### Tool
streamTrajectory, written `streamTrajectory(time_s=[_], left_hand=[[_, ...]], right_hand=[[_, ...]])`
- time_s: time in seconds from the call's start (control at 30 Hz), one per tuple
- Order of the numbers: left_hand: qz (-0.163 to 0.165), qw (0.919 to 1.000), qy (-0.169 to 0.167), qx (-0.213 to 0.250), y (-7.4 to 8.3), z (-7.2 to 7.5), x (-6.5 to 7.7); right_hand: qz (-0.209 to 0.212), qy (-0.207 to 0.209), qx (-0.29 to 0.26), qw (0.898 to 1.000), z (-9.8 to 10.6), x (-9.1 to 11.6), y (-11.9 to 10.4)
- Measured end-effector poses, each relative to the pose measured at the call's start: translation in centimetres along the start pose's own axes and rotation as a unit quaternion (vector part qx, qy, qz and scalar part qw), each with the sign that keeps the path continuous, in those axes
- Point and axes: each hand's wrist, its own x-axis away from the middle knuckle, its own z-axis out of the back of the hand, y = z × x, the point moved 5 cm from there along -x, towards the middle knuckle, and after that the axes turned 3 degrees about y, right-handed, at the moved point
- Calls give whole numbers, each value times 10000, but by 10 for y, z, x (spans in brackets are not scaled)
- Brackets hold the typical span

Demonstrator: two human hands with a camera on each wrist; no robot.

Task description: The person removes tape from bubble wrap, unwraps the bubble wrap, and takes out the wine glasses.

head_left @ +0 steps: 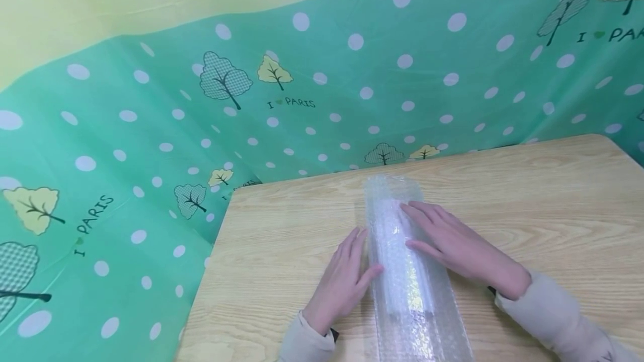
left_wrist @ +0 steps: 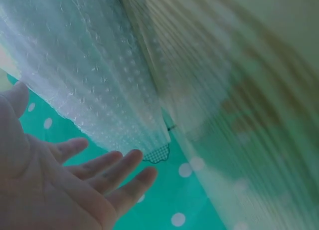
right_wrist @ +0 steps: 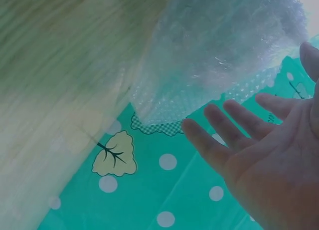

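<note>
A long strip of clear bubble wrap [head_left: 437, 331] lies lengthwise on the table, folded around something whitish and elongated [head_left: 394, 236], whose kind I cannot tell through the layers. My left hand [head_left: 344, 278] is at the strip's left side, fingers extended, with its thumb at the wrap's edge. Over the upper right part of the bundle, my right hand [head_left: 458, 242] reaches with straight fingers, the fingertips on or just above the plastic. Both wrist views show the bubble wrap [left_wrist: 94, 65] close up beside spread fingers, and neither hand grips it.
The light wood-grain table [head_left: 282, 222] extends to both sides of the wrap. Behind it and along the left hangs a green cloth [head_left: 322, 110] with white dots and printed trees, yellow along its top. The wrap's near end runs out of the head view's bottom edge.
</note>
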Motion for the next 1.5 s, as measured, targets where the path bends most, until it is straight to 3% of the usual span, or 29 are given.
streamTrajectory(time_s=[0.53,0.97,1.5], left_hand=[[-310,9974,-270,599,5,-3,1],[-163,9966,-382,712,5,-6,2],[-58,9960,-465,757,5,-9,2]], right_hand=[[35,-52,-204,9998,-8,2,2],[-67,-115,-260,9996,-9,1,-1],[392,404,-54,9984,-5,0,-9]])
